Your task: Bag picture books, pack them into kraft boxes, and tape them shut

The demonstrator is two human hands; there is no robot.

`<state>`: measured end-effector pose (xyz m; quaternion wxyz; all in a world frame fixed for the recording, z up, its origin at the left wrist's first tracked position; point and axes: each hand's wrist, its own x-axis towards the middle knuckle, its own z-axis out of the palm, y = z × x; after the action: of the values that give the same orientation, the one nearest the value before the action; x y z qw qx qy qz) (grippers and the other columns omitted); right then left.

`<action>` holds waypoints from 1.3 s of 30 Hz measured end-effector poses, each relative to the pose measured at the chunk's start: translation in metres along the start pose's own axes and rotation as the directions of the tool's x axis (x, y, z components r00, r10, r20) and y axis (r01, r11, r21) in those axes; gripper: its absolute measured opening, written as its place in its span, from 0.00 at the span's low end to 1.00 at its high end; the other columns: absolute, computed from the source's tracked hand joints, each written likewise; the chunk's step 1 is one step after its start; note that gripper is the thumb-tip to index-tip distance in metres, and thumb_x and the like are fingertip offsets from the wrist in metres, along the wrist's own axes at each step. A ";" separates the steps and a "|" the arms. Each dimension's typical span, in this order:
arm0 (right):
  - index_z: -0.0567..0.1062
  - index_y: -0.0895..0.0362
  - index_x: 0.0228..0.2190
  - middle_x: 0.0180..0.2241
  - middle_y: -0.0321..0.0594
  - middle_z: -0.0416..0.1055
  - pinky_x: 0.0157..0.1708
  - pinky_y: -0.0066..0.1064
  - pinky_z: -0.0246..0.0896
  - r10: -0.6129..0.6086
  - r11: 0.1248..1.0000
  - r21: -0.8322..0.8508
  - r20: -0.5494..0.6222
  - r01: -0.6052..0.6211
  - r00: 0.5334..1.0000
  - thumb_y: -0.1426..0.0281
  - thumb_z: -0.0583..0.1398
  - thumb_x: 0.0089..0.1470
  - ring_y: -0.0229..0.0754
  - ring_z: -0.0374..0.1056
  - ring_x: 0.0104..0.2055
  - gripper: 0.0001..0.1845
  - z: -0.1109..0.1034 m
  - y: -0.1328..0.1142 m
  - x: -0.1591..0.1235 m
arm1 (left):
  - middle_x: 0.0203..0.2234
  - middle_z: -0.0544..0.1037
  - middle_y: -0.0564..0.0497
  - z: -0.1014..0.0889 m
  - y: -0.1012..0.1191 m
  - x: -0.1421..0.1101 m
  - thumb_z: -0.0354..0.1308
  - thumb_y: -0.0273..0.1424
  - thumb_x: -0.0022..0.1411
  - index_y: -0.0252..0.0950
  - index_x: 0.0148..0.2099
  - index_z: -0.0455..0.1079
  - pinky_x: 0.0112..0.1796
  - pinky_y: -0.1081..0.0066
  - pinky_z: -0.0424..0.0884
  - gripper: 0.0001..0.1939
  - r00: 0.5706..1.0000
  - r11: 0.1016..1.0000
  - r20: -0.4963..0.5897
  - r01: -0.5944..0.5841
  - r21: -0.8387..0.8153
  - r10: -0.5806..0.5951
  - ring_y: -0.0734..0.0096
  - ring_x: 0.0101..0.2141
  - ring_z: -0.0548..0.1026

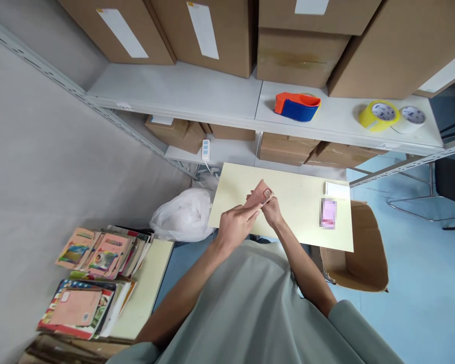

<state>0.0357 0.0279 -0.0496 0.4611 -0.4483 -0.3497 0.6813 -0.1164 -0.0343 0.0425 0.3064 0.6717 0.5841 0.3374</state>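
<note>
Over the pale yellow table, both of my hands hold a pink booklet that is tilted, with a small framed print near its upper right corner. My left hand is closed on its lower left side, fingers reaching across the cover. At its right edge my right hand grips it, and part of those fingers is hidden behind it. To the right on the same table lie a pink item, blurred out, and a white flat box.
Stacked books stand on a side table at left. A white plastic bag lies beside the table. An open cardboard box stands at right. The shelf ahead holds cartons, an orange-blue tape dispenser and a yellow tape roll.
</note>
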 end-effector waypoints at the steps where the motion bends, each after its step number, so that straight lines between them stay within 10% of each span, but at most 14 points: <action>1: 0.86 0.55 0.32 0.36 0.47 0.88 0.52 0.51 0.82 0.000 1.000 0.005 -0.002 0.000 1.000 0.47 0.82 0.37 0.56 0.85 0.42 0.29 -0.002 0.000 -0.001 | 0.32 0.87 0.44 -0.001 -0.003 0.001 0.68 0.43 0.72 0.49 0.50 0.90 0.37 0.65 0.76 0.12 1.000 1.000 -0.010 0.015 -0.013 -0.015 0.60 0.32 0.82; 6: 0.89 0.55 0.37 0.38 0.43 0.88 0.54 0.52 0.82 0.036 0.999 -0.031 -0.046 -0.037 0.998 0.44 0.81 0.39 0.51 0.84 0.40 0.32 -0.009 -0.004 0.002 | 0.41 0.90 0.45 -0.012 -0.033 0.016 0.71 0.53 0.65 0.42 0.53 0.89 0.41 0.61 0.84 0.24 0.970 0.903 -0.002 0.225 -0.366 -0.243 0.56 0.38 0.86; 14: 0.90 0.54 0.34 0.36 0.44 0.85 0.41 0.41 0.81 -0.108 0.948 -0.308 -0.079 0.079 0.991 0.42 0.77 0.47 0.49 0.81 0.37 0.28 0.002 -0.003 0.009 | 0.47 0.90 0.43 -0.017 -0.107 0.025 0.83 0.59 0.40 0.36 0.49 0.88 0.51 0.51 0.85 0.41 0.803 0.605 -0.008 0.443 -0.662 -0.596 0.46 0.47 0.87; 28: 0.90 0.48 0.47 0.42 0.43 0.85 0.49 0.33 0.81 -0.371 0.501 -0.667 0.410 0.551 0.833 0.64 0.60 0.76 0.45 0.83 0.44 0.16 0.040 0.020 -0.033 | 0.46 0.89 0.39 0.008 -0.132 0.007 0.80 0.44 0.45 0.34 0.49 0.87 0.51 0.53 0.82 0.30 0.717 0.519 -0.062 0.438 -0.734 -0.694 0.42 0.54 0.83; 39: 0.90 0.53 0.36 0.38 0.44 0.84 0.44 0.39 0.84 -0.076 0.838 -0.542 -0.014 0.056 0.997 0.50 0.68 0.61 0.48 0.83 0.40 0.20 0.003 0.071 0.022 | 0.48 0.89 0.39 0.034 -0.200 -0.010 0.71 0.47 0.57 0.35 0.54 0.87 0.53 0.53 0.81 0.28 0.738 0.673 -0.087 0.552 -0.493 -0.669 0.46 0.50 0.85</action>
<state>0.0072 0.0248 -0.1182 0.3450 -0.5596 -0.5348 0.5308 -0.2053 -0.0185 -0.1389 0.4644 0.2984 0.7199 0.4207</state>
